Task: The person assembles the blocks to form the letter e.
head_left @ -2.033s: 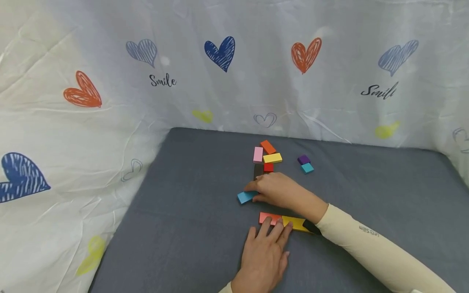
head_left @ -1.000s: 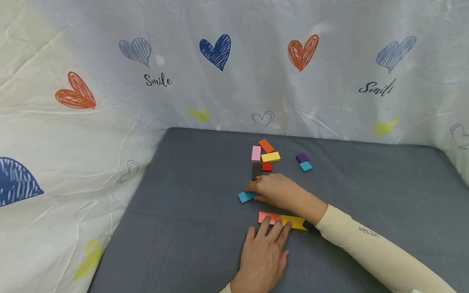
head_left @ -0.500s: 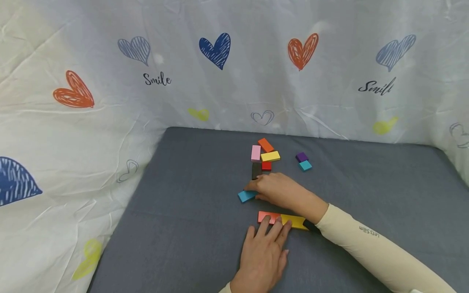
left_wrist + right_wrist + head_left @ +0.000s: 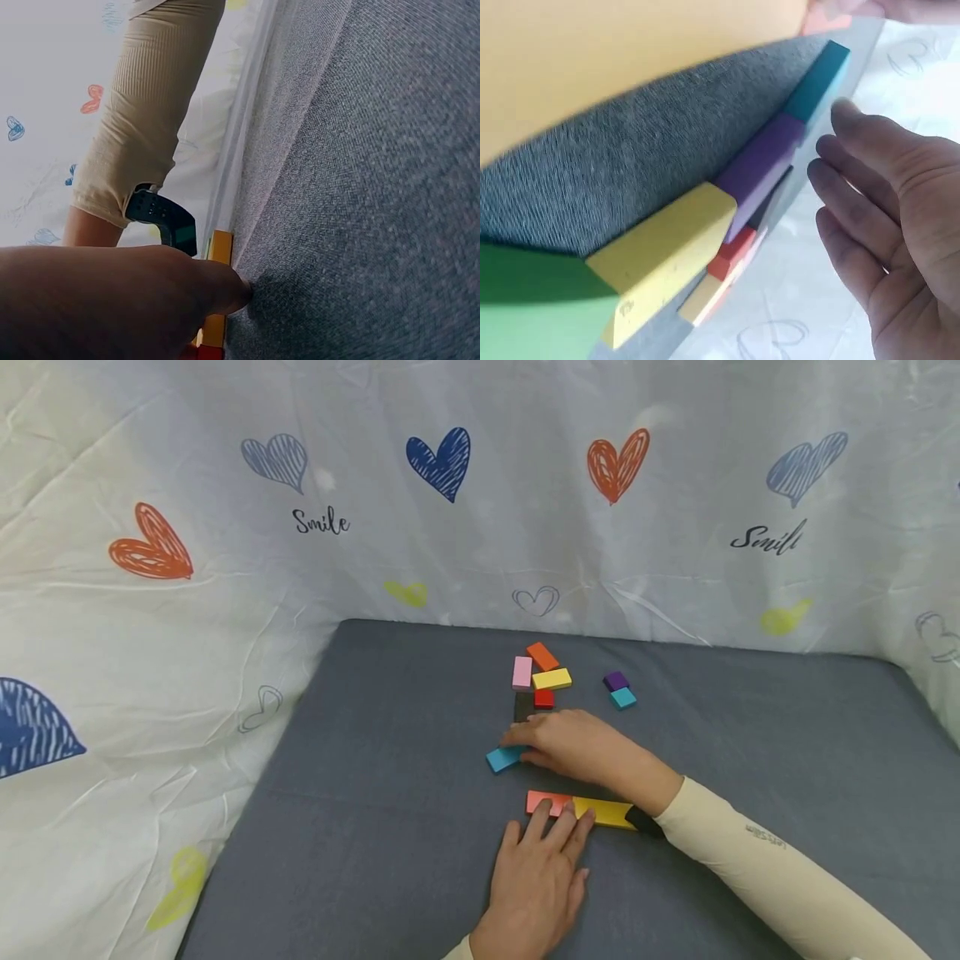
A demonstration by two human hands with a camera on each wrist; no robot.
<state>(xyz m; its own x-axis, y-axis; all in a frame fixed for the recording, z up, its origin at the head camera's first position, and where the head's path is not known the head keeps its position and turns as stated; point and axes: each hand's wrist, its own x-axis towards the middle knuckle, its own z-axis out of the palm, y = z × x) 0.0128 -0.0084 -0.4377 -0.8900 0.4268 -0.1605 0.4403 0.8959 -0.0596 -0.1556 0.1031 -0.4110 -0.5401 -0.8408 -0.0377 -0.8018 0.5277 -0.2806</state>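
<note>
My right hand (image 4: 581, 745) is over a row of coloured blocks, its fingers loosely bent. Its thumb and fingertips are right at the light blue block (image 4: 501, 760). In the right wrist view, that row runs on through a purple block (image 4: 761, 169), a pale yellow block (image 4: 667, 255) and a green block (image 4: 540, 300); nothing shows pinched between the fingers. My left hand (image 4: 532, 889) rests its straight, slightly spread fingers on a coral block (image 4: 534, 802) and a yellow block (image 4: 618, 814) laid end to end.
Beyond the right hand lie a black block (image 4: 523, 706), a red one (image 4: 544, 698), a pink one (image 4: 522, 672), a yellow one (image 4: 552, 678) and an orange one (image 4: 542, 656). A purple block (image 4: 616, 680) touches a teal block (image 4: 623, 697). A dark wrist device (image 4: 645, 823) overlaps the front yellow block.
The right wrist and sleeve have shifted slightly to the right, with the fingertips staying by the light blue block. The left hand keeps its place, and the blocks lie as before.
</note>
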